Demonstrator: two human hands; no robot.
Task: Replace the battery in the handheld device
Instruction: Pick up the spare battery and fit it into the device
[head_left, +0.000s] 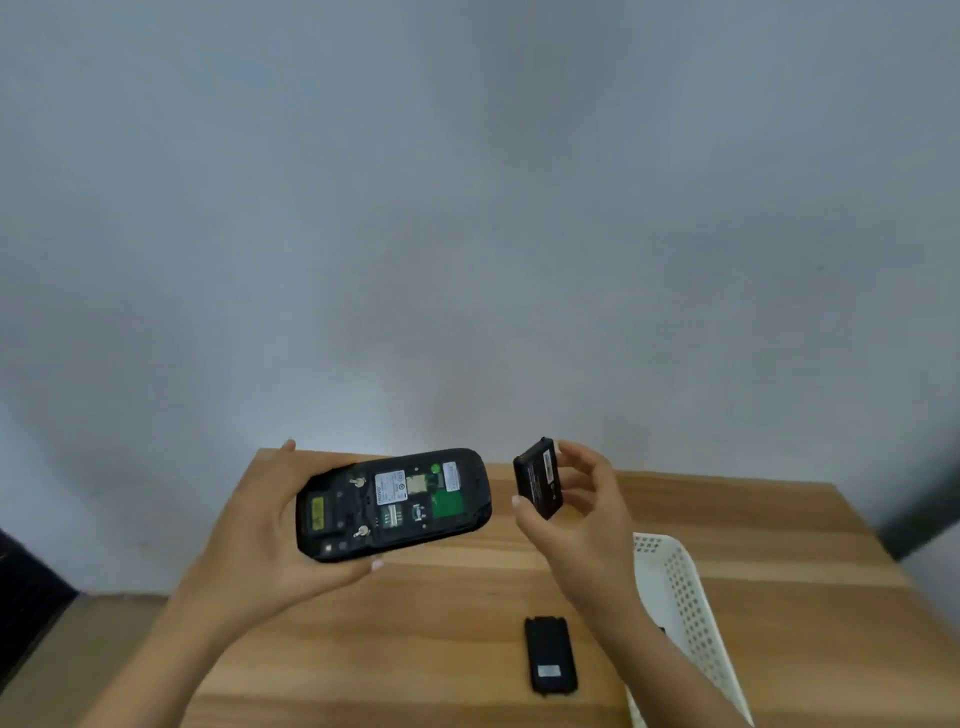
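My left hand (260, 525) holds the black handheld device (395, 504) above the table, back side up, long axis running left to right. Its battery bay is uncovered, showing white labels, a green patch and metal contacts. My right hand (576, 509) pinches a black battery (537, 478) by its edges, upright and just to the right of the device, apart from it. A second flat black piece with a small label (550, 654), either a battery or the back cover, lies flat on the table below my right wrist.
The wooden table (415, 623) ends at a bare grey wall just behind the hands. A white perforated plastic basket (685, 608) stands at the right, partly behind my right forearm. The floor and a dark object show at the lower left.
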